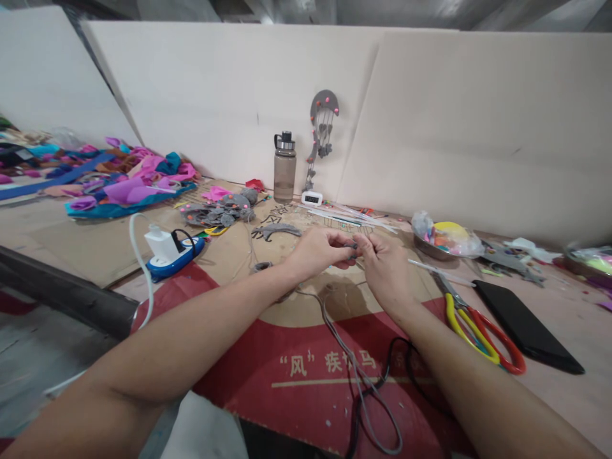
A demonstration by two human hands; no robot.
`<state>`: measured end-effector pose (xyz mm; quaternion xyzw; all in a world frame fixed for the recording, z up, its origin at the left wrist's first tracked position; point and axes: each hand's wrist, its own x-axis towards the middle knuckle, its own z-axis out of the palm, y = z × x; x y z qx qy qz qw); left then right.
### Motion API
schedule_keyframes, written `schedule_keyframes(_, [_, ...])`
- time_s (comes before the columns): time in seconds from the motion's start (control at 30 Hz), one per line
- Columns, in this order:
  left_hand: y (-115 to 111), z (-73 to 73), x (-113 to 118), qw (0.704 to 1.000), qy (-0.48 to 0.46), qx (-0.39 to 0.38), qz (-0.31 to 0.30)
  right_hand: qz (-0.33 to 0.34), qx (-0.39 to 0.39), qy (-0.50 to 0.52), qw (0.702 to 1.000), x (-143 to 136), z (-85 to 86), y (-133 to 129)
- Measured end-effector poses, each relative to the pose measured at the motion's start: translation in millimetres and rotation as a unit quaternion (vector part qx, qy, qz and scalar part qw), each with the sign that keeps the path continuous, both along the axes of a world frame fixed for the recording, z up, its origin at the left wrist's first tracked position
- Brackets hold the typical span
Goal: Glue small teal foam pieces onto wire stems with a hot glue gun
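Observation:
My left hand and my right hand meet above the cardboard, fingers pinched together. Between their fingertips is a small dark grey piece, mostly hidden; it looks like felt. A grey cord lies in loose loops below the hands and runs over the front of the board. Behind my left hand rests a curved grey felt piece. Some grey material lies partly hidden by my left forearm. Scissors with yellow and red handles lie to the right of my right hand.
Beyond the hands stand a water bottle, a small white clock and white sticks. A grey moon-shaped hanging is on the wall board. Left are a blue power strip and felt scraps; right, a phone and bowl.

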<state>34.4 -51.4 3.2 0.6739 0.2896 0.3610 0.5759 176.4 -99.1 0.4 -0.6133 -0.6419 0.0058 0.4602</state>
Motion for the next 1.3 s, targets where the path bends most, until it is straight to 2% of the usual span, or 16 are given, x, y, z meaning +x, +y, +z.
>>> schedule_keyframes(0.2, [-2, 2.0, 0, 1.000, 0.005, 0.013, 0.028, 0.041, -0.009, 0.013, 0.999, 1, -4.6, 4])
schedule_keyframes(0.47, [3, 2.8, -1, 0.997, -0.018, -0.042, 0.069, 0.068, 0.006, -0.025, 0.997, 5, 0.0, 4])
schedule_keyframes(0.73, [6, 3.2, -4, 0.996, -0.034, -0.060, 0.054, 0.155, -0.034, 0.069, 0.985, 7, -7.9, 5])
schedule_keyframes(0.93, [15, -6.6, -3, 0.999, -0.038, -0.037, 0.006, 0.126, -0.037, 0.085, 0.988, 8, -6.4, 6])
schedule_keyframes(1.07, [17, -7.5, -5, 0.999, -0.028, -0.025, -0.027, 0.112, -0.045, 0.115, 0.986, 8, -4.3, 6])
schedule_keyframes(1.3, [11, -1.1, -7, 1.000, 0.019, 0.009, -0.009, 0.102, -0.072, 0.144, 0.982, 11, -9.1, 13])
